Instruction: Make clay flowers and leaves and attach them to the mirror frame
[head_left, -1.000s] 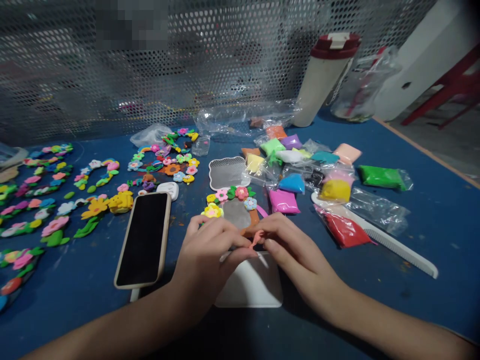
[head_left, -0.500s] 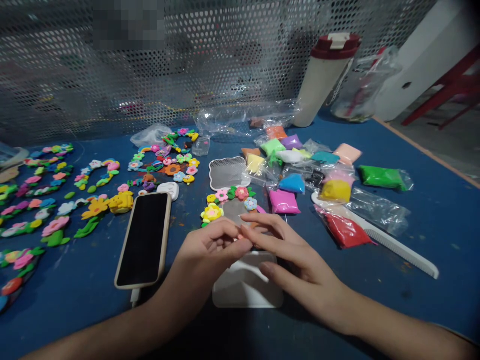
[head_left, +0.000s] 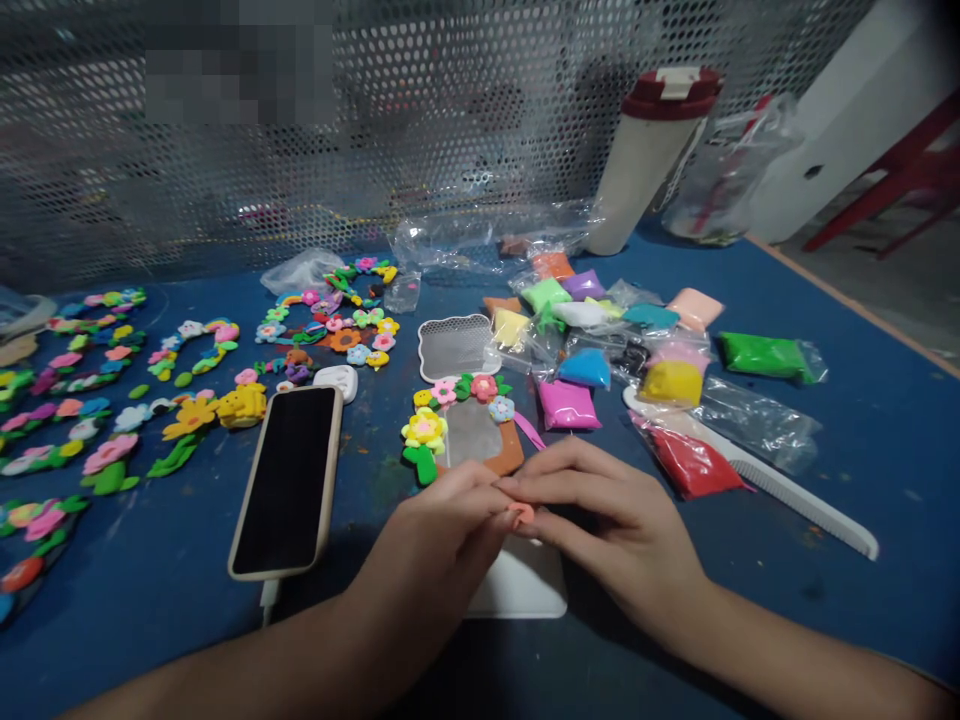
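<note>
A small piece of coral-pink clay is pinched between the fingertips of both hands. My left hand closes on it from the left, and my right hand meets it from the right with its fingers bent. Beneath them lies a white flat board, partly covered by the hands. Just beyond, a small mirror has a frame with clay flowers, green leaves and an orange-brown strip; its near edge is partly hidden. A second mirror with a wavy pale rim lies behind it.
To the left are a phone on a cable and several clay-flower frames. On the right lie bagged clay packs, a white comb and a red clay pack. A tumbler stands before the perforated metal panel.
Both hands have moved slightly nearer to me, uncovering more of the flowered mirror. The coral-pink clay now shows more plainly between the fingertips, and my right fingers have drawn together around it.
</note>
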